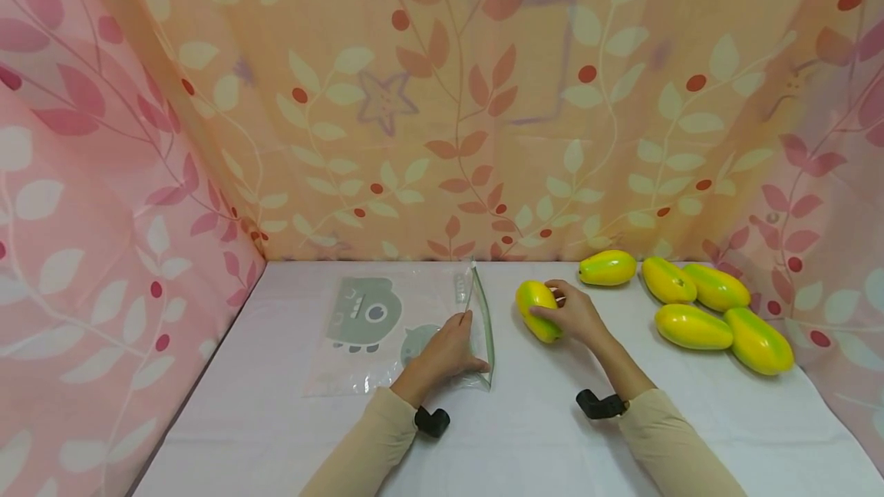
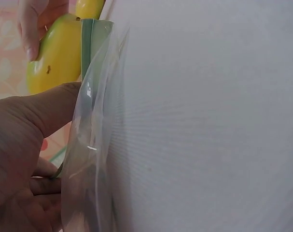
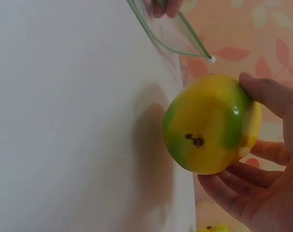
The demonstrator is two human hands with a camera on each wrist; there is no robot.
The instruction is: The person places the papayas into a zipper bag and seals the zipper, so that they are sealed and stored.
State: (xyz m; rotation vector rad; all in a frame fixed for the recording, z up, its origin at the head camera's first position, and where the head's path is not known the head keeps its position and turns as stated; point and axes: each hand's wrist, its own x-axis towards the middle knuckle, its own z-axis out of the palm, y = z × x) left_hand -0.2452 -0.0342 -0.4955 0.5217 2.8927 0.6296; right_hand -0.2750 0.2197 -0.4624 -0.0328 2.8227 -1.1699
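A clear zip bag (image 1: 431, 290) with grey-green cartoon monsters lies on the white table, its green-edged mouth (image 1: 489, 320) parted and facing right. My left hand (image 1: 445, 351) holds that mouth, thumb at the near lip and fingers at the far one. In the left wrist view, clear plastic (image 2: 90, 150) covers the thumb's tip. Just right of the bag, my right hand (image 1: 576, 317) grips a yellow-green papaya (image 1: 539, 309) between thumb and fingers. The right wrist view shows the papaya (image 3: 204, 125) end-on, raised off the table, with a brown stem spot towards the camera.
Several more papayas (image 1: 693, 327) lie at the table's right side, with a single papaya (image 1: 608, 268) near the back edge. Patterned curtains (image 1: 428, 98) stand behind and on both sides. Each wrist wears a black camera mount (image 1: 432, 422).
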